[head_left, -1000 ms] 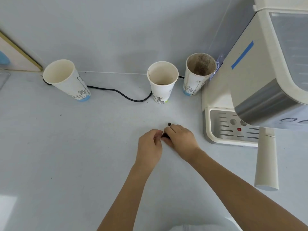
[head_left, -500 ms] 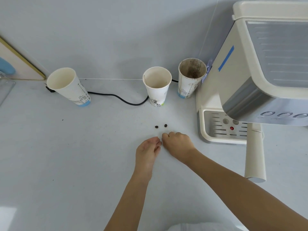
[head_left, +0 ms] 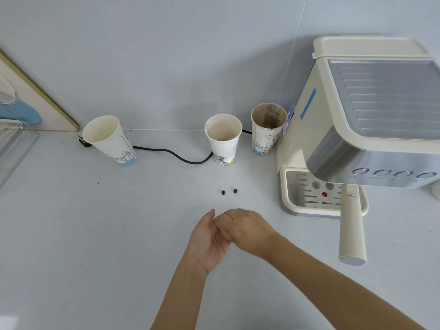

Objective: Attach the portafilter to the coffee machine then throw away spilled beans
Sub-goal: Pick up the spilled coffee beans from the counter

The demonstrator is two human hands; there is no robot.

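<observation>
Two dark coffee beans [head_left: 223, 192] [head_left: 235, 191] lie side by side on the white counter, just beyond my hands. My left hand [head_left: 207, 239] is turned palm up and cupped, fingers extended. My right hand [head_left: 247, 228] reaches over it, its bunched fingertips pressed into the left palm; whatever is between them is hidden. The cream coffee machine [head_left: 333, 129] stands at the right. The portafilter's cream handle [head_left: 352, 225] sticks out toward me from under its head, above the drip tray [head_left: 289, 206].
Three paper cups stand along the back wall: one at the left [head_left: 109, 139], one in the middle [head_left: 223, 139], and a coffee-stained one [head_left: 267, 129] beside the machine. A black cable [head_left: 176, 154] runs behind them. A rack edge [head_left: 12, 139] is at far left.
My hands have drawn back from the beans toward me. The left hand has turned palm up and the right fingertips have moved into it. The view has tilted up and shows more of the machine.
</observation>
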